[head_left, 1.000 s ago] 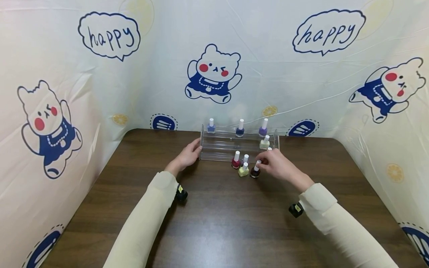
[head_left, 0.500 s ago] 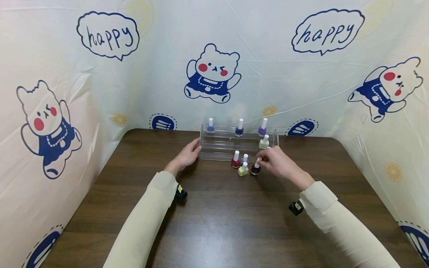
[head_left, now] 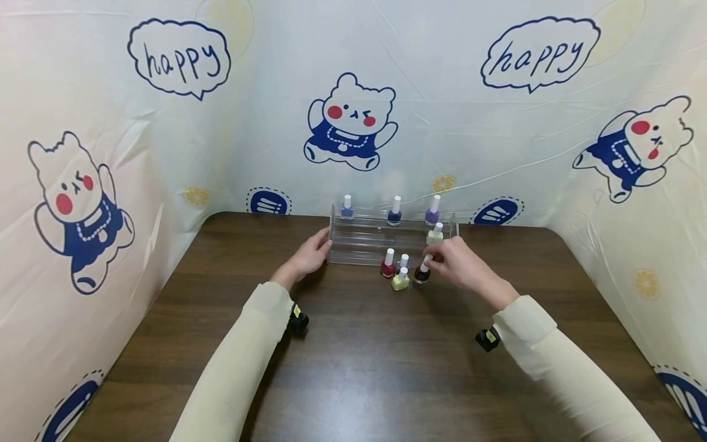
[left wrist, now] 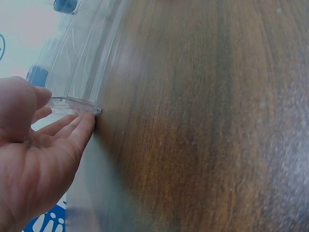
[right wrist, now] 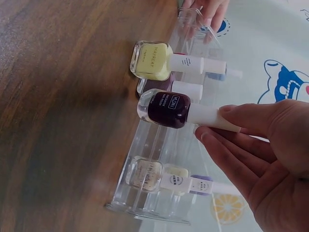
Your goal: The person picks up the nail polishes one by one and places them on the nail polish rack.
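My right hand (head_left: 455,267) pinches the white cap of a dark nail polish bottle (right wrist: 166,108) between thumb and fingertips. In the head view this bottle (head_left: 422,274) is held in front of a clear stepped rack (head_left: 359,258). My left hand (left wrist: 48,150) touches the rack's left end panel (left wrist: 75,104) with its fingers nearly straight. Left of the dark bottle stand a red polish bottle (head_left: 388,268) and a yellow one (head_left: 400,282), with a greyish-purple one (right wrist: 152,86) partly hidden behind the yellow.
Light blue (head_left: 347,210), dark blue (head_left: 394,216) and purple (head_left: 432,215) bottles stand on the rack's top tier, a pale green one (head_left: 434,236) on the middle. A pale glitter bottle (right wrist: 145,172) sits low at the rack's right end. Behind the wooden table (head_left: 353,368) hangs a printed cloth (head_left: 248,123).
The right hand has lifted the dark polish bottle slightly and shifted it a little toward the rack. The left hand stays at the rack's end.
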Tool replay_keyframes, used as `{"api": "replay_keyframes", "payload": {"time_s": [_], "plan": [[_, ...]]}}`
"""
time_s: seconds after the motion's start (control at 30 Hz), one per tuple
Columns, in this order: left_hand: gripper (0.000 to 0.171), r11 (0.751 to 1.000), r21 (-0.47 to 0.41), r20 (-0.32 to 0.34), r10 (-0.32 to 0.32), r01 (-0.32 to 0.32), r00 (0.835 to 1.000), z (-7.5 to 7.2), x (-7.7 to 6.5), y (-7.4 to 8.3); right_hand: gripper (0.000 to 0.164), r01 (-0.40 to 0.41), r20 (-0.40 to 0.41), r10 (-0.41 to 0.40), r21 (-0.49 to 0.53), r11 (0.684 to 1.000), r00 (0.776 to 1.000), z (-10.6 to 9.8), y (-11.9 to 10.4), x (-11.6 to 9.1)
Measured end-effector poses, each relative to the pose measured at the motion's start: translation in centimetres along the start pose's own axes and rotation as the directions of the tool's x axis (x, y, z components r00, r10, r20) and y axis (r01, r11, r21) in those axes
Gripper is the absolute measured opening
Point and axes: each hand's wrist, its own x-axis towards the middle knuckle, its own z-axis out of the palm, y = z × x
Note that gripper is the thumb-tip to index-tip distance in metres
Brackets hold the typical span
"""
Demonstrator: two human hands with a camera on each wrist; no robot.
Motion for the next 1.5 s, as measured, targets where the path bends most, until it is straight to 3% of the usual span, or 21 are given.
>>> {"api": "replay_keyframes", "payload": {"time_s": [0.77,1.0,1.5], "plan": [[0.055,1.0,0.002,-0.007,-0.014,0.015,1.0,0.0,0.2,-0.1,0.005,0.001,-0.077,-0.003,-0.038,0.999,0.997,-0.4,-0.1,0.8],[0.054,0.999,-0.019,-0.001,0.043,-0.043,0.999,0.1,0.2,0.0,0.004,0.036,-0.114,-0.043,-0.064,0.997,0.993,-0.4,-0.1,1.0],[0.054,0.999,-0.007,-0.004,0.035,-0.035,0.999,0.2,0.1,-0.1,0.008,0.015,-0.116,-0.019,-0.037,0.999,0.993,-0.1,-0.2,1.4]]}}
